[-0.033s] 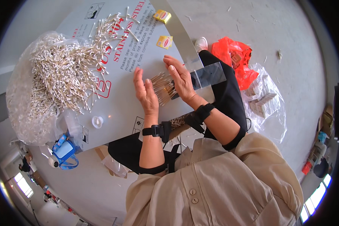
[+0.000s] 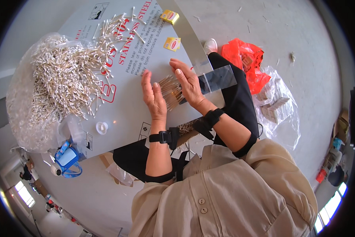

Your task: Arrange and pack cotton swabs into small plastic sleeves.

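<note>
A loose bundle of cotton swabs lies between my two palms near the table edge. My left hand is at the bundle's left ends, its fingers stretched out and its thumb beside them. At the other side my right hand faces it, fingers extended and partly covering the swab ends. Both hands touch or nearly touch the bundle; neither wraps round it. A dark, clear-ended flat strip reaches out to the right from beneath my right hand. A large heap of cotton swabs spreads over a clear plastic bag on the left.
Two small yellow packets lie at the table's far edge. A round white lid and a blue-strapped device are at the near left. Right of my leg, a red bag and a clear bag of white packs rest on the floor.
My left hand has shifted very slightly right and my right fingertips slightly left, so the palms are a little closer together. Everything else looks the same.
</note>
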The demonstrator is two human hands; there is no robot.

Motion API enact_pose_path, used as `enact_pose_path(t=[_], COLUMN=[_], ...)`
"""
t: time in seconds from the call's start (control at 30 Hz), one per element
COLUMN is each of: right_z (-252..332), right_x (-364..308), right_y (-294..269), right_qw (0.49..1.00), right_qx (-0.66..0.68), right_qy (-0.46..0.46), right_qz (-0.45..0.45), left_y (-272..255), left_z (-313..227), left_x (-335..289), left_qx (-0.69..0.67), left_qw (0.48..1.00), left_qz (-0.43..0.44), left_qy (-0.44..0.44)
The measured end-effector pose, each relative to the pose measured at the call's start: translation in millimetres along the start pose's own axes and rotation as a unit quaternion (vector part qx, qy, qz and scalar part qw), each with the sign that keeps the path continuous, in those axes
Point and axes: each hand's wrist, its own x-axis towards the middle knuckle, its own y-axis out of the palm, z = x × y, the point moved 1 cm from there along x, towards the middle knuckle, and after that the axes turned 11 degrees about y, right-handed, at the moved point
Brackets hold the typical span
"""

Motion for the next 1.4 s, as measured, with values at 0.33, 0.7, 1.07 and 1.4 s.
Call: enact_pose_path(t=[0.33,0.7,1.07,1.4], right_z=[3,-2,0,1], right_x=[-2,-3,-9,-24], right_y=[0,-7,-12,-15], right_qw=[0.999,0.997,0.997,0.999], right_qx=[0.039,0.054,0.063,0.039], right_qy=[0.021,0.019,0.035,0.014], right_qz=[-0.014,-0.044,-0.04,-0.034], left_y=[-8,-7,14,8], left_z=[7,-1,-29,-20], left_x=[6,17,-23,-17], left_qx=[0.006,0.261,0.412,0.407], left_qw=[0.999,0.946,0.872,0.859], left_qz=[-0.046,0.134,0.251,0.298], left_qy=[-0.002,0.135,0.075,0.081])
